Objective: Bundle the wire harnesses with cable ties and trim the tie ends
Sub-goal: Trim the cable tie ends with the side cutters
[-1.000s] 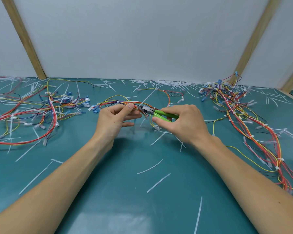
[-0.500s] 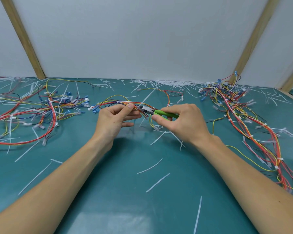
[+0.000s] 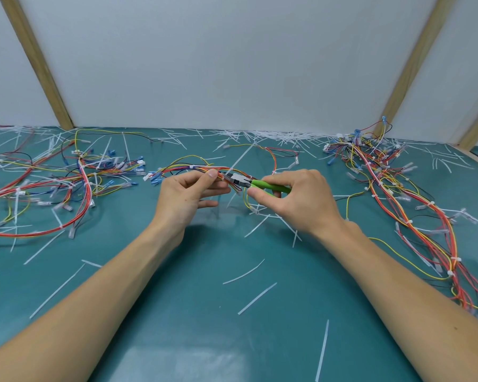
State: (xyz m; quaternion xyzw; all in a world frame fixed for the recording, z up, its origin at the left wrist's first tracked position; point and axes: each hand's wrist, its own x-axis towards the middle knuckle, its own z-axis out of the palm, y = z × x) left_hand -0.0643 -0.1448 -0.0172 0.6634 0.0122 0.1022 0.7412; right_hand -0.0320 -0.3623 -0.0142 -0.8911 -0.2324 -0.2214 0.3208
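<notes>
Two hands meet above the middle of the teal mat [image 3: 204, 312]. The left hand [image 3: 186, 201] pinches a harness [image 3: 193, 169] of red, yellow and blue wires between thumb and curled fingers, holding it just off the mat. The right hand [image 3: 295, 199] grips the green handles of the cutters [image 3: 249, 181], thumb pressed on the near handle, the metal nose touching the harness just beside the left thumb. Whether the blades are together cannot be told. Other harnesses lie in a left pile [image 3: 66, 183] and a right pile [image 3: 403, 199]. White offcuts [image 3: 257, 297] litter the mat.
</notes>
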